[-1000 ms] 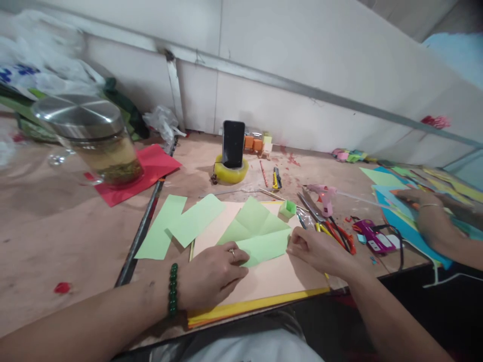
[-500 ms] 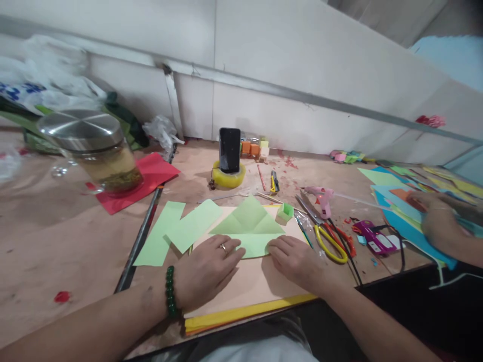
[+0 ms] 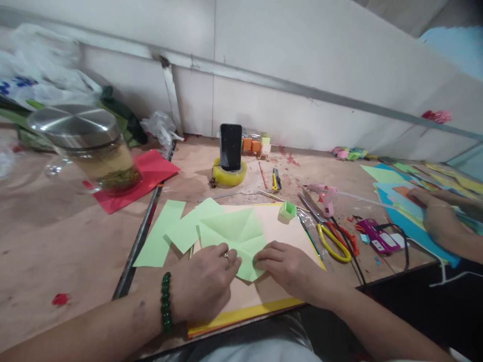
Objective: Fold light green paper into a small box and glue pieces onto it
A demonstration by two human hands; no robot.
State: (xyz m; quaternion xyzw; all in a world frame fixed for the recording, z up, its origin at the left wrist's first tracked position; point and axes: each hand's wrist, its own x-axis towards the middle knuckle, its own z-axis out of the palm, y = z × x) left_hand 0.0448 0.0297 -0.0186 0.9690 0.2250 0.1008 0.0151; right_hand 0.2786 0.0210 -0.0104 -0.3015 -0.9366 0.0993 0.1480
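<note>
A creased light green sheet (image 3: 236, 231) lies on a stack of peach and yellow paper (image 3: 271, 294). My left hand (image 3: 207, 279), with a ring and a green bead bracelet, has its curled fingers gripping the sheet's lower left edge. At the lower right edge, my right hand (image 3: 289, 266) pinches the same sheet; its thumb is mostly hidden. Two more green pieces (image 3: 162, 236) lie to the left, one overlapping the other. A small folded green box (image 3: 287, 210) stands at the stack's upper right.
A glass mug (image 3: 105, 161) stands on red paper at left. A phone (image 3: 230, 146) leans in a yellow tape roll. Scissors (image 3: 334, 244), a pink glue gun (image 3: 324, 198) and a purple device (image 3: 379, 236) lie right. Another person's hand (image 3: 445, 221) rests over coloured papers.
The green sheet has been unfolded from a triangular shape and turned, with its lower corner now nearer me. My hands have moved slightly left and down with it.
</note>
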